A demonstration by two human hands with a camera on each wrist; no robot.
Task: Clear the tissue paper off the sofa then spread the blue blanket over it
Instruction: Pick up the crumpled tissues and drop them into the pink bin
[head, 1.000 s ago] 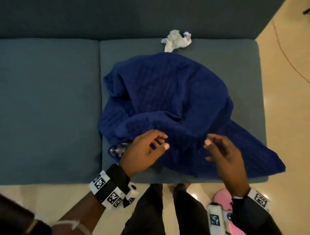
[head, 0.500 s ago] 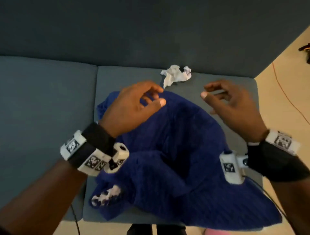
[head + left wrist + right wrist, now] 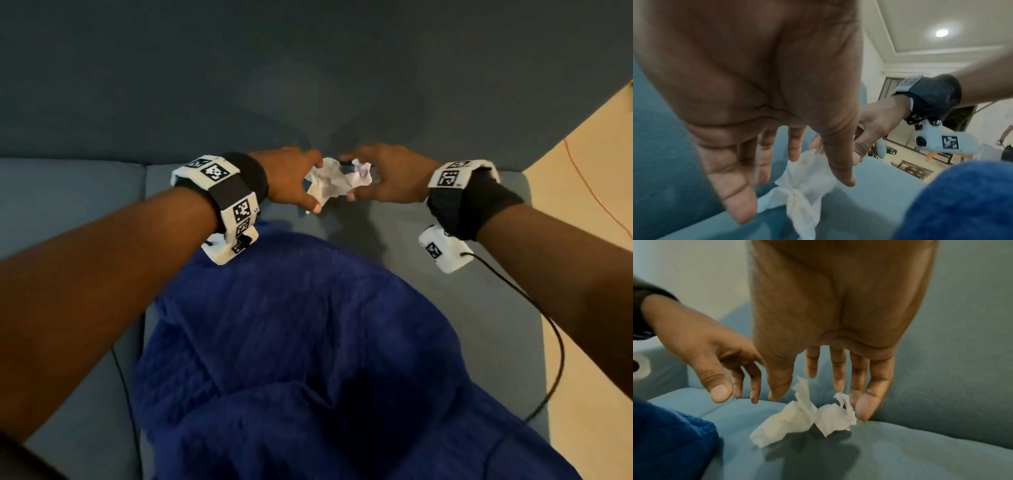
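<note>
A crumpled white tissue (image 3: 334,181) lies at the back of the right sofa seat (image 3: 428,219), against the backrest. My left hand (image 3: 298,180) is at its left side and my right hand (image 3: 376,178) at its right, fingers spread around it. In the left wrist view the left hand (image 3: 793,146) hovers over the tissue (image 3: 803,191) with straight fingers. In the right wrist view the right hand (image 3: 838,366) has its fingertips at the tissue (image 3: 807,418). Neither hand grips it. The blue blanket (image 3: 308,342) lies bunched on the seat in front of the tissue.
The left seat cushion (image 3: 68,205) lies bare beside the blanket. Beige floor (image 3: 582,257) begins past the sofa's right end, with a thin orange cord (image 3: 589,185) on it. A black cable (image 3: 548,325) hangs from my right wrist over the seat's edge.
Both hands moved from the blanket's near edge, over the blanket, to the tissue at the back of the seat. My view has leaned in closer to the backrest.
</note>
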